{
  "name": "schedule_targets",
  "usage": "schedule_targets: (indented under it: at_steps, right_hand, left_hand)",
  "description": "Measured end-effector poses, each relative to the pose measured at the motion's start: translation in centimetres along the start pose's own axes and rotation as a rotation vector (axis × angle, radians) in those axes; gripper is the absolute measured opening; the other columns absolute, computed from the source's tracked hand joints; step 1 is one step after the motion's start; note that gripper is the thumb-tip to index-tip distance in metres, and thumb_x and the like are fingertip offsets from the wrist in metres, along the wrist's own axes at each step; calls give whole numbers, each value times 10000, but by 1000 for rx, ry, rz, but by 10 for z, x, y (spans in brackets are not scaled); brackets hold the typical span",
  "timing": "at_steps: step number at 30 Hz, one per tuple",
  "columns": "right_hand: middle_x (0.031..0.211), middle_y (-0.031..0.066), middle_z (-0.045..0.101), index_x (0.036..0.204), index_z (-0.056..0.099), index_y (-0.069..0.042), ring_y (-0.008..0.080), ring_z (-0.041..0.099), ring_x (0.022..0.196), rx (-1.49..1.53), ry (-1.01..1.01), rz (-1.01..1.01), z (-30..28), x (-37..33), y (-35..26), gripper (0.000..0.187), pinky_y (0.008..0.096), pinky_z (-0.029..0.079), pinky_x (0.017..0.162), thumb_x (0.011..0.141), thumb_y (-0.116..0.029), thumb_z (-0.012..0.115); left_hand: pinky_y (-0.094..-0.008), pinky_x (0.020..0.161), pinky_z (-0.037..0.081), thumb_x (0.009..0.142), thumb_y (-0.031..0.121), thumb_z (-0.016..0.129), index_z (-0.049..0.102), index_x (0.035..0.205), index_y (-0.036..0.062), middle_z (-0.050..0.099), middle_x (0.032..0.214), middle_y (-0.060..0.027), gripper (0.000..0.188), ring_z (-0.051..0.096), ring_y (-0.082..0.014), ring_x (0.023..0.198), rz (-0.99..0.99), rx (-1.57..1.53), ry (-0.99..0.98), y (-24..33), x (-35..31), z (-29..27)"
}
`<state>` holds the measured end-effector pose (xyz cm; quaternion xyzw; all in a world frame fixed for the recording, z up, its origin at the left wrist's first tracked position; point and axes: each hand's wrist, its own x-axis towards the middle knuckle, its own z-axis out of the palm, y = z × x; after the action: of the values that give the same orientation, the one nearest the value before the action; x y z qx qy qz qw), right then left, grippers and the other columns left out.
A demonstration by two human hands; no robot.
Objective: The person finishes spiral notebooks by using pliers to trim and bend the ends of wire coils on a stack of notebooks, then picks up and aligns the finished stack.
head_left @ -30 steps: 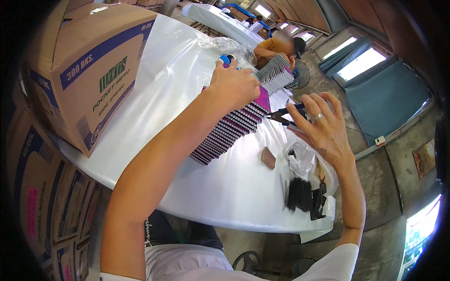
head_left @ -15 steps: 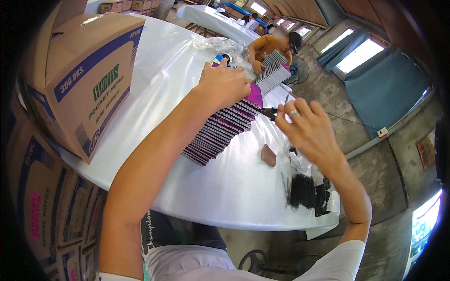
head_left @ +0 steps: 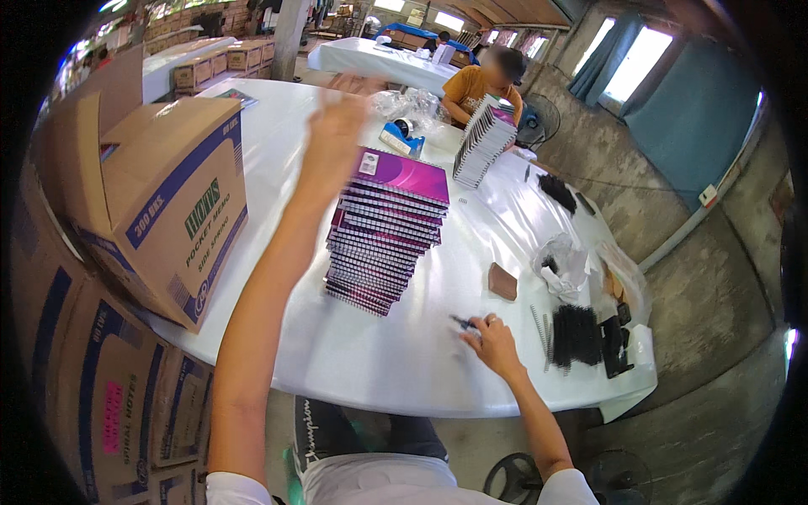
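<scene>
A tall stack of spiral notebooks (head_left: 389,227) with purple covers stands on the table in front of me, its wire bindings facing me. My left hand (head_left: 341,118) is raised over the far left side of the stack, its fingers smeared by motion. Low over the near part of the table, my right hand (head_left: 493,343) is closed around small dark pliers (head_left: 464,323), which point left. Beyond the stack lies a blue tape dispenser (head_left: 402,140). Black plastic spiral coils (head_left: 576,337) lie to the right of my right hand.
An open cardboard carton (head_left: 181,202) stands at left, with more cartons (head_left: 109,379) stacked below. On the white table (head_left: 471,379) are a brown block (head_left: 502,282) and a plastic bag (head_left: 562,268). Across it, a person in an orange shirt (head_left: 471,88) sits behind another notebook stack (head_left: 485,141).
My left hand has lifted off the top of the stack and swung left. My right hand has drawn back toward me with the pliers, away from the bindings. The view has shifted too.
</scene>
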<state>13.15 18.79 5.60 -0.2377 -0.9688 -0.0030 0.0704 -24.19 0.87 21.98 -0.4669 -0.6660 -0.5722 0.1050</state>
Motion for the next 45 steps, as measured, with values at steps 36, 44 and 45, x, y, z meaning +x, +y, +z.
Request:
schedule_targets:
  at_steps: [36,44,45]
  right_hand:
    - [1535,84,309,1531,186,-134,250,326,1393,2013,-50,366,60,124,-154,866,405,287,1139,906,-731,148]
    - [1474,108,376,1473,260,-51,226,375,1342,1938,53,257,82,122,-128,807,394,298,1130,951,-663,196]
    - [1449,124,403,1449,282,-21,229,395,1324,1916,81,248,87,114,-122,772,392,309,1124,973,-626,217]
  left_hand:
    - [-421,1020,414,972,471,426,526,1316,17,552,1338,-139,579,519,-263,1213,-1057,-874,-145,-155,-169,77]
    - [-385,915,501,976,394,456,581,1237,37,640,1200,-100,460,606,-226,1072,-1027,-925,-156,-137,-148,86]
    - [-389,921,498,978,400,456,574,1246,42,633,1211,-95,462,597,-224,1087,-1033,-930,-128,-135,-147,87]
